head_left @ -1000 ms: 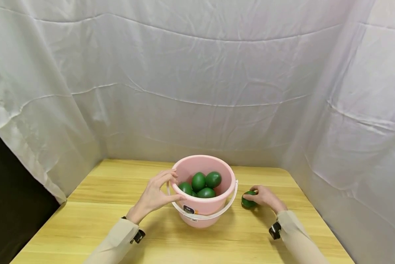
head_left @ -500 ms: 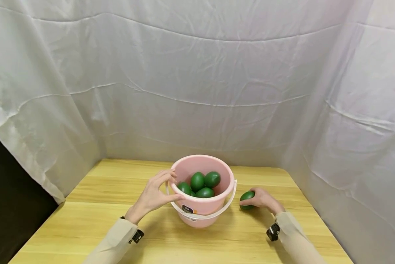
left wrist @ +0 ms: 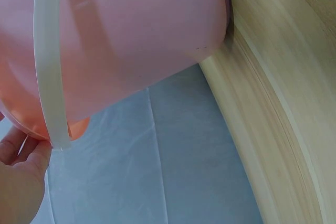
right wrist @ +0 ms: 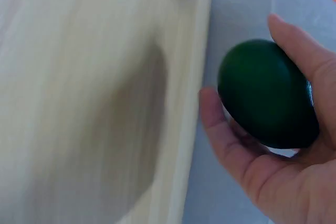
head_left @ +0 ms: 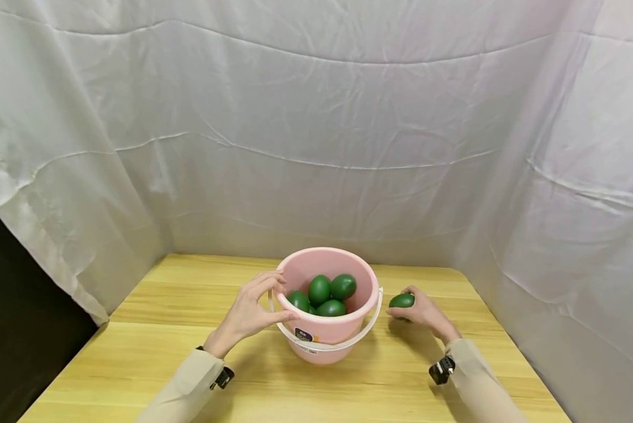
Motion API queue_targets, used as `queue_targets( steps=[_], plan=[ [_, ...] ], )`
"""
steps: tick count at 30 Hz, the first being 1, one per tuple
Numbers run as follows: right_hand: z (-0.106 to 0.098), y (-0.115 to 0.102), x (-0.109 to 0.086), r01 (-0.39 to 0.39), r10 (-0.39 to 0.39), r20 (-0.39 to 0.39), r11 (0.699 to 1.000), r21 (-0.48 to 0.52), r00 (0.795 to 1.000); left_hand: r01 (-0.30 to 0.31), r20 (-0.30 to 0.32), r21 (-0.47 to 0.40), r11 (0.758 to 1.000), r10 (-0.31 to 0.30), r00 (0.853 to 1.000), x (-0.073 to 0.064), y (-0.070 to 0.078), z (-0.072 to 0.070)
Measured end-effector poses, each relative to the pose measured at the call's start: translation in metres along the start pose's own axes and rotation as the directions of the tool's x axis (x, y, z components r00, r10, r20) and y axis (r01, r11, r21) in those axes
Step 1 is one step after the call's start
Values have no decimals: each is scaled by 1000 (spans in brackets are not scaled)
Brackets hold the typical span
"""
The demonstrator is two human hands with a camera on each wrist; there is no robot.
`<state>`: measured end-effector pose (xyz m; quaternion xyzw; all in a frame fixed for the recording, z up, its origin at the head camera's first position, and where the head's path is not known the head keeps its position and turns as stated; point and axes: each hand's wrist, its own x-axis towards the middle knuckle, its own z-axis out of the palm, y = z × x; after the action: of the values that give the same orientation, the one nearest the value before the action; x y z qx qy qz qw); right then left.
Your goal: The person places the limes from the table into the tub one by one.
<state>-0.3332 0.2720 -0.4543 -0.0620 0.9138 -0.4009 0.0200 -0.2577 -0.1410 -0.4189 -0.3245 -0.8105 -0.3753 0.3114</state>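
Note:
A pink bucket (head_left: 327,352) with a white handle (head_left: 366,329) stands on the wooden table, and several green avocados (head_left: 342,287) lie inside it. My left hand (head_left: 250,305) holds the bucket's left rim, thumb at the front and fingers farther back. To the right of the bucket, my right hand (head_left: 424,311) grips another dark green avocado (right wrist: 268,93) between thumb and fingers. In the right wrist view this avocado is raised off the table, whose surface carries a shadow. The lowest avocados in the bucket are partly hidden by others and the front wall.
Pale grey cloth (head_left: 316,147) hangs behind the table (head_left: 163,311) and along both sides. At the far left a dark area (head_left: 20,329) shows beyond the table's edge. Each wrist wears a small black device (head_left: 441,370).
My right hand has closed more firmly around the avocado and lifted it slightly from the table. My left hand stays at the bucket's rim.

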Motion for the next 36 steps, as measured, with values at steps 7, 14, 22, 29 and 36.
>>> queue_targets(
  steps=[7, 14, 22, 29, 36],
  plan=[
    [-5, -26, -1, 94, -80, -149, 992, 87, 986, -8, -5, 0, 1000, 8, 1000, -1, 0, 0],
    [-7, -42, -3, 167, -147, -214, 983, 77, 966, 7, 9, -5, 1000, -7, 1000, -1, 0, 0],
    [-11, -58, -1, 193, -164, -292, 978, 76, 942, 2, 4, -6, 1000, -2, 1000, 0, 1, -1],
    [-13, -73, 0, 238, -192, -282, 961, 139, 940, 11, 9, -10, 1000, -11, 1000, 0, -1, -1],
    [-11, -91, -7, 266, -203, -277, 940, 213, 939, 7, 2, 2, 1000, -7, 1000, 0, 0, 0]
  ],
)
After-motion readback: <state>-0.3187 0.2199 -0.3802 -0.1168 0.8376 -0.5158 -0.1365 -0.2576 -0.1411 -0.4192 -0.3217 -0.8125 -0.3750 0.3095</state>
